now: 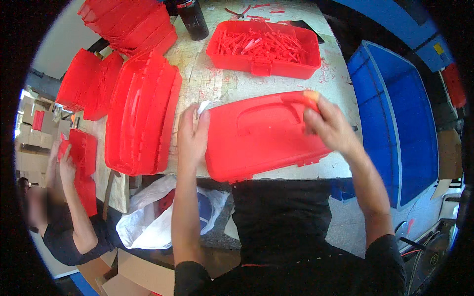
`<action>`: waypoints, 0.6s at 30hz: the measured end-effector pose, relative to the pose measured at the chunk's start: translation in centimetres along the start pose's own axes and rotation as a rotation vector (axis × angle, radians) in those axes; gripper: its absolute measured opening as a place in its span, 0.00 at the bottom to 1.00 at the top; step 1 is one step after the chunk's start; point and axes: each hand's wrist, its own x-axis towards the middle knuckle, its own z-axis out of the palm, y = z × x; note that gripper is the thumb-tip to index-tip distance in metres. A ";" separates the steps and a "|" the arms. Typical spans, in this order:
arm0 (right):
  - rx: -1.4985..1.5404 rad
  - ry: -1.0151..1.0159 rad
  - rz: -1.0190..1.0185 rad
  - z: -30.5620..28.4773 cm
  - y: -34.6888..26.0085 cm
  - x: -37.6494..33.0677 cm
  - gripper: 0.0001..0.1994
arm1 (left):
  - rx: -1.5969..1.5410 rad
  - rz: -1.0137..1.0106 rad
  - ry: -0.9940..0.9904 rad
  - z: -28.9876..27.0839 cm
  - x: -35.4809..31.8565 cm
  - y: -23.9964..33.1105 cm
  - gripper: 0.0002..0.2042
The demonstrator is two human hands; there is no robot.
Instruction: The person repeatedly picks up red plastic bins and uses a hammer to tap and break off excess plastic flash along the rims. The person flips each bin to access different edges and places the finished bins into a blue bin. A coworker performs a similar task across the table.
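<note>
A red plastic toolbox lid (pixel 266 135) lies at the table's front edge, a curved handle outline moulded into its top. My left hand (pixel 192 132) grips its left end, thumb toward the lid and fingers around the edge. Something small and white (pixel 203 106) shows at those fingertips; I cannot tell if it is a wrap or a scrap. At the lid's far right corner, my right hand (pixel 332 123) is closed, its fingers partly blurred. A small yellow-orange piece (pixel 311 95) shows at its fingertips, and what it belongs to is unclear.
Behind the lid, a red bin (pixel 261 69) holds many thin red plastic strips. Pliers (pixel 238 12) and a black tumbler (pixel 193 19) stand farther back. Stacked red shells (pixel 143 113) line the left. A blue crate (pixel 395 123) is at right. A co-worker's hand (pixel 67 165) handles red parts.
</note>
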 end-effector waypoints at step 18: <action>-0.548 -0.567 -0.305 4.9 1.8 6.5 0.11 | -0.442 -0.192 -0.230 5.0 2.7 -5.8 0.09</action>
